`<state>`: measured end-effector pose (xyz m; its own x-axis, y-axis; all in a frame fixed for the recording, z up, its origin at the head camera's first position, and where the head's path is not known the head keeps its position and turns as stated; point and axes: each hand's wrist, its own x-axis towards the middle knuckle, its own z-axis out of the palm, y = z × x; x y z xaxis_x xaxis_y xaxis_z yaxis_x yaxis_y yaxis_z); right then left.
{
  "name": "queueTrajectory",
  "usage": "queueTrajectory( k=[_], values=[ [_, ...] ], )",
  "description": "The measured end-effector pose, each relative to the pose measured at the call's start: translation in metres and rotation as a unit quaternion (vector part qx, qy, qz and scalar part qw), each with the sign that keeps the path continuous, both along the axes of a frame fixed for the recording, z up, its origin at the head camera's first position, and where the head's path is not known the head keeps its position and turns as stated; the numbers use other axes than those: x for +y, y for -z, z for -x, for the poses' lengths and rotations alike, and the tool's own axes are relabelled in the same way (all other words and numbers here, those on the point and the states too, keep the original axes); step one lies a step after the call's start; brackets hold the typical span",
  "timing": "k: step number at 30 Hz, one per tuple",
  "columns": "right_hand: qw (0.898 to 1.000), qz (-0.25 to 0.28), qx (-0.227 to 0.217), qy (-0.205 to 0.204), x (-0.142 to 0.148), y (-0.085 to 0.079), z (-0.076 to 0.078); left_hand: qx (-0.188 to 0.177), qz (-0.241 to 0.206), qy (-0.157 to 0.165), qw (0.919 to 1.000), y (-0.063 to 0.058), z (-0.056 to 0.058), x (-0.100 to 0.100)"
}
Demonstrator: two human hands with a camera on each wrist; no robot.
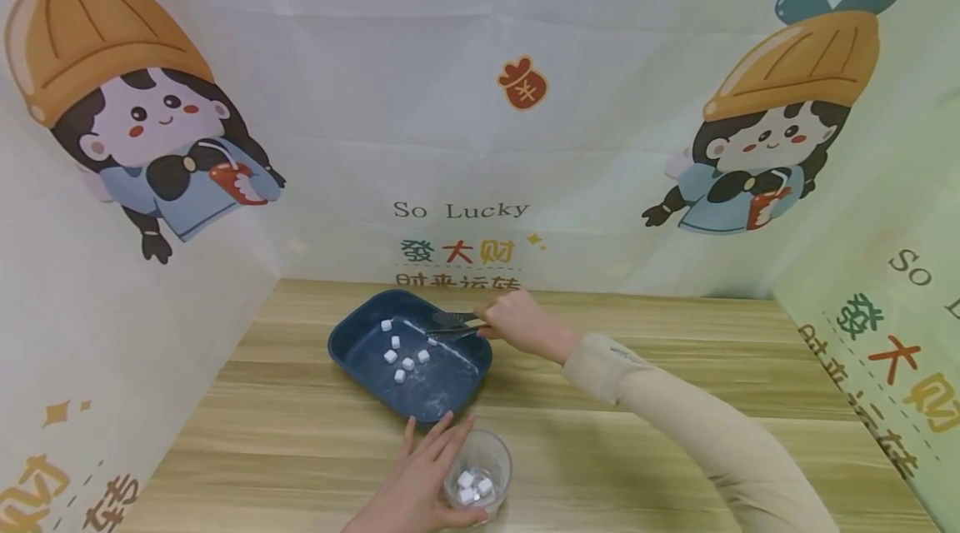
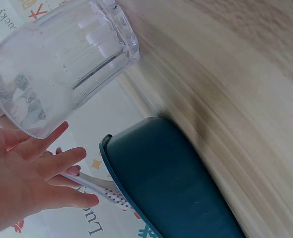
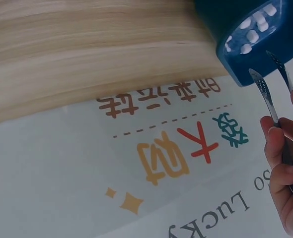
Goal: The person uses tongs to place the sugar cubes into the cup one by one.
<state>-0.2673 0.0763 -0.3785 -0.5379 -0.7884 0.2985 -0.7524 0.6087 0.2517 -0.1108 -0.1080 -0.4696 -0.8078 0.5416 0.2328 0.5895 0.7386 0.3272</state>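
Observation:
My right hand [image 1: 528, 325] holds metal tongs [image 3: 268, 96], with its fingers curled round the handles. Their spread perforated tips reach into a dark blue rectangular tray [image 1: 345, 344], near a small white cube. Several white cubes [image 1: 408, 364] lie scattered on the tray's floor. Nearer the front, my left hand [image 1: 423, 475] rests against a clear glass [image 2: 82, 59], thumb on one side and index finger on the other. Its fingers are extended and spread. A few white cubes [image 1: 474, 485] sit in the bottom of the upright glass.
The tray and the glass stand on a wood-grain table [image 1: 637, 466]. A pale printed cloth [image 1: 360, 100] with cartoon figures and lettering rises behind the table and along both sides. White powdery marks streak the tray's floor.

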Motion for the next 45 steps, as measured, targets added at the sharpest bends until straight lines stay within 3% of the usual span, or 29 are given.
queueTrajectory(
  k=[8, 14, 18, 19, 22, 25, 26, 32, 45],
  values=[
    [0.999, -0.030, -0.003, 0.026, -0.009, 0.013, 0.010, -0.014, -0.007, 0.002, 0.9999, -0.001, -0.001, -0.001],
    [0.998, -0.045, 0.006, 0.037, -0.018, 0.024, 0.014, 0.002, -0.007, 0.002, 1.0000, 0.001, -0.002, -0.001],
    [0.998, -0.051, 0.023, 0.034, -0.021, 0.037, 0.022, -0.001, -0.006, 0.002, 1.0000, 0.001, -0.002, 0.000],
    [0.998, -0.046, 0.031, 0.024, -0.021, 0.047, 0.031, -0.002, -0.007, 0.002, 1.0000, 0.001, -0.002, 0.000],
    [0.997, -0.071, 0.011, 0.035, -0.024, 0.058, 0.039, -0.001, -0.009, 0.003, 1.0000, 0.001, -0.003, 0.000],
    [0.996, -0.077, -0.022, 0.047, -0.028, 0.061, 0.039, -0.002, -0.011, 0.003, 0.9999, 0.000, -0.003, 0.000],
    [0.994, -0.085, -0.036, 0.059, -0.030, 0.053, 0.030, -0.002, -0.011, 0.003, 0.9999, 0.000, -0.003, 0.000],
    [0.993, -0.092, -0.012, 0.071, -0.034, 0.045, 0.015, -0.002, -0.011, 0.003, 0.9999, 0.000, -0.003, 0.001],
    [0.994, -0.080, 0.016, 0.066, -0.037, 0.047, 0.014, 0.008, -0.008, -0.001, 0.9999, 0.001, 0.000, 0.001]
  ],
)
